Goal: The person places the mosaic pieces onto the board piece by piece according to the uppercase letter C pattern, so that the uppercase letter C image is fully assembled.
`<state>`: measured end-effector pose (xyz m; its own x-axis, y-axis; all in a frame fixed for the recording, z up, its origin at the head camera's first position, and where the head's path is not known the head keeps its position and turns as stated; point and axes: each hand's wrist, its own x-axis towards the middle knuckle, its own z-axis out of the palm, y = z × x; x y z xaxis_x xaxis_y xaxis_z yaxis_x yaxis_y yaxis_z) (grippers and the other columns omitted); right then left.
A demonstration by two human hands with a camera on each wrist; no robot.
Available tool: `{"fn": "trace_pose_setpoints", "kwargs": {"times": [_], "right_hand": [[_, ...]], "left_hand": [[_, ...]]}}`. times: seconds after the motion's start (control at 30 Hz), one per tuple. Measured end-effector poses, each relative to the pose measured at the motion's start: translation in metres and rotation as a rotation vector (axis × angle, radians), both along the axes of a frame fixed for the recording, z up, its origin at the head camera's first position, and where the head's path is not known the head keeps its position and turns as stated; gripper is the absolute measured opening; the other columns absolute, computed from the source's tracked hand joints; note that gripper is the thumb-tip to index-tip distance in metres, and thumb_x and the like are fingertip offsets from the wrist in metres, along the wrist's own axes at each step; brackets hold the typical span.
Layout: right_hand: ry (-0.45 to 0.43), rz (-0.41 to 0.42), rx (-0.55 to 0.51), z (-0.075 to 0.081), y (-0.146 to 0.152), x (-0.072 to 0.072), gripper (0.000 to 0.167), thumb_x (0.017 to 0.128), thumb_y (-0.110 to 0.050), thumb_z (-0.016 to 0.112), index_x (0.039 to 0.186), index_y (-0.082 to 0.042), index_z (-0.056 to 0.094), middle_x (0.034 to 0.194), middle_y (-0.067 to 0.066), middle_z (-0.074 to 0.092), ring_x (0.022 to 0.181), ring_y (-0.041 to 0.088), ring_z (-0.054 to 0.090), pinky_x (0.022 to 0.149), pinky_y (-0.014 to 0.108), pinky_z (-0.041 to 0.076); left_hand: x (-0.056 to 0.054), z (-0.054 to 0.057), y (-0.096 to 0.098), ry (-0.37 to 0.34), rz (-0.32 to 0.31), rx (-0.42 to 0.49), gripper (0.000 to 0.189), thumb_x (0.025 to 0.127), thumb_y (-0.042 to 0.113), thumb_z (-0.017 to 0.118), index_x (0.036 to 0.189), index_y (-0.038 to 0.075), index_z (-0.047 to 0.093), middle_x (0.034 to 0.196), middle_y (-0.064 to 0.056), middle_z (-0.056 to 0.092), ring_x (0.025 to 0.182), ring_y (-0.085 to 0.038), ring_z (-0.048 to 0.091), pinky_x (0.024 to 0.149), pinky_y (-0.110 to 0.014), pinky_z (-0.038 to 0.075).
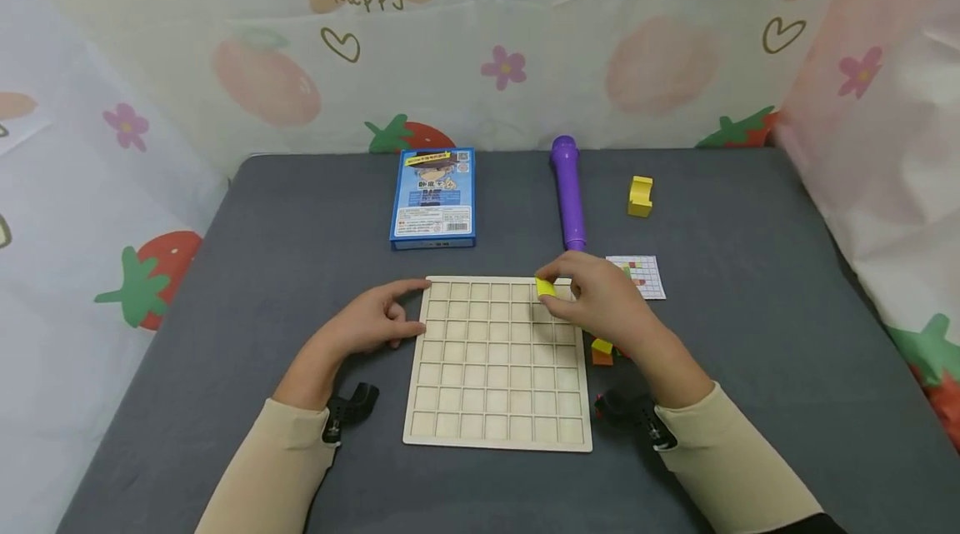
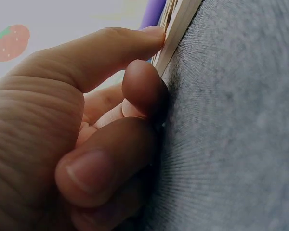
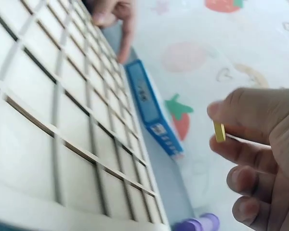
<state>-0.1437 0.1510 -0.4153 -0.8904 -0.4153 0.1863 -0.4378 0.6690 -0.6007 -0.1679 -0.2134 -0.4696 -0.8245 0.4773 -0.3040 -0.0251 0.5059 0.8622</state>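
Note:
A pale wooden grid board [image 1: 453, 377] lies on the dark table, its square cells bare. My left hand [image 1: 372, 318] is at the board's left edge, index fingertip at the far corner and thumb tip lower down; its other fingers bend underneath. In the left wrist view that index fingertip [image 2: 154, 34] meets the wooden rim. Over the board's far right corner, my right hand [image 1: 600, 296] pinches a small yellow tile [image 1: 545, 287] between thumb and index finger. The right wrist view has the tile [image 3: 219, 131] held edge-on above the grid, the remaining fingers loosely bent.
Beyond the board stand a blue box [image 1: 432, 199] and a purple microphone-shaped tube [image 1: 568, 194]. A yellow notched block [image 1: 640, 197] is at the back right. A printed pattern card [image 1: 648, 276] lies partly behind my right hand. Several coloured pieces [image 1: 602, 352] sit by the board's right edge.

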Motion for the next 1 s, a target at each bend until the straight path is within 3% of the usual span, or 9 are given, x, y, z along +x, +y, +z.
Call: {"fn": "trace_pose_setpoints", "kwargs": {"times": [0.2, 0.33, 0.43, 0.6, 0.83, 1.0], "right_hand": [[0.028, 0.02, 0.14, -0.016, -0.019, 0.003, 0.026, 0.09, -0.019, 0.081, 0.114, -0.01, 0.079, 0.106, 0.0, 0.07, 0.087, 0.016, 0.066, 0.07, 0.033, 0.054], [0.017, 0.026, 0.187, -0.026, -0.027, 0.002, 0.027, 0.088, -0.021, 0.082, 0.112, -0.009, 0.08, 0.106, 0.002, 0.072, 0.086, 0.017, 0.067, 0.07, 0.035, 0.055], [-0.01, 0.022, 0.169, -0.034, -0.031, 0.0, 0.026, 0.087, -0.02, 0.083, 0.111, -0.009, 0.08, 0.105, 0.002, 0.071, 0.084, 0.016, 0.063, 0.073, 0.035, 0.054], [-0.096, 0.01, 0.059, -0.044, -0.033, -0.002, 0.025, 0.089, -0.02, 0.083, 0.112, -0.009, 0.08, 0.094, -0.002, 0.064, 0.079, 0.013, 0.056, 0.071, 0.033, 0.05], [-0.179, -0.017, -0.009, -0.047, -0.033, -0.005, 0.026, 0.091, -0.021, 0.081, 0.115, -0.011, 0.08, 0.092, -0.004, 0.063, 0.079, 0.012, 0.057, 0.071, 0.032, 0.05], [-0.158, 0.01, 0.004, -0.046, -0.032, -0.007, 0.025, 0.091, -0.02, 0.081, 0.114, -0.009, 0.08, 0.092, -0.004, 0.064, 0.078, 0.011, 0.057, 0.069, 0.031, 0.05]], "left_hand": [[-0.001, -0.001, -0.001, -0.032, -0.003, 0.018, 0.072, 0.095, 0.016, 0.076, 0.158, 0.021, 0.042, 0.058, -0.009, 0.058, 0.039, -0.012, 0.032, 0.042, -0.028, 0.032], [-0.002, 0.0, -0.005, -0.053, -0.051, 0.022, 0.075, 0.097, 0.011, 0.071, 0.162, 0.021, 0.034, 0.06, -0.008, 0.056, 0.039, -0.015, 0.039, 0.043, -0.03, 0.04], [-0.001, 0.001, -0.008, -0.077, -0.094, 0.051, 0.08, 0.097, 0.006, 0.069, 0.164, 0.02, 0.028, 0.061, -0.01, 0.055, 0.04, -0.018, 0.045, 0.047, -0.033, 0.047], [-0.001, 0.004, -0.009, -0.112, -0.128, 0.087, 0.086, 0.095, 0.004, 0.071, 0.165, 0.018, 0.022, 0.064, -0.012, 0.058, 0.042, -0.018, 0.048, 0.051, -0.033, 0.05], [0.0, 0.008, -0.008, -0.106, -0.118, 0.072, 0.087, 0.095, 0.004, 0.073, 0.165, 0.018, 0.023, 0.065, -0.013, 0.059, 0.042, -0.018, 0.049, 0.05, -0.035, 0.051], [0.001, 0.007, -0.007, -0.099, -0.106, 0.072, 0.087, 0.095, 0.005, 0.074, 0.165, 0.018, 0.024, 0.064, -0.012, 0.058, 0.042, -0.018, 0.049, 0.051, -0.035, 0.051]]}}
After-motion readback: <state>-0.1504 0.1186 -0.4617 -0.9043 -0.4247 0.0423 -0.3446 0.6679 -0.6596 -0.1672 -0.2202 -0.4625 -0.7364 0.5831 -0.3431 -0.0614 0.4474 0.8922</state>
